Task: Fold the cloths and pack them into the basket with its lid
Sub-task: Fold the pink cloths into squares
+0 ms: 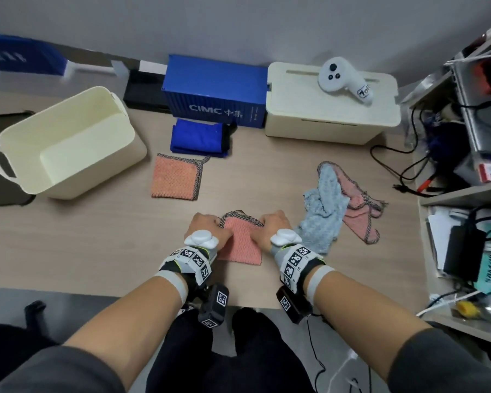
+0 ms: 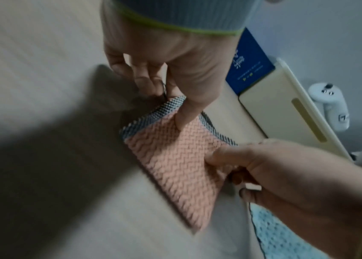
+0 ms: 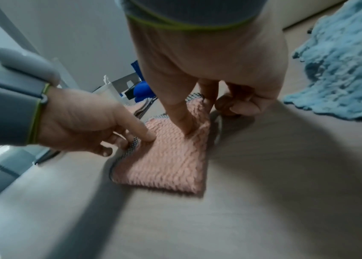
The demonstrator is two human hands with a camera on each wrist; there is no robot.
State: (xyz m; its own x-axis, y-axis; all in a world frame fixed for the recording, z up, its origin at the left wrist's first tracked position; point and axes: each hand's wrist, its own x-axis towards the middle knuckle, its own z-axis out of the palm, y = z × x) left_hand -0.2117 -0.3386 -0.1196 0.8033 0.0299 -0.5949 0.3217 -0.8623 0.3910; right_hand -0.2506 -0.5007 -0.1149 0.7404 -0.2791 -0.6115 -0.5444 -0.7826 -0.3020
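A folded pink waffle cloth with a dark woven edge lies near the table's front edge. My left hand pinches its far left corner, thumb on top and fingers beneath, which shows close up in the left wrist view. My right hand pinches the far right corner the same way. That end of the cloth is raised slightly. An open cream basket stands empty at the left. A crumpled light blue cloth lies on a loose pink cloth at the right.
A folded orange-pink cloth and a folded dark blue cloth lie mid-table. At the back stand a blue container-shaped box and a cream lidded box with a white controller on top. Cluttered shelves and cables stand at the right.
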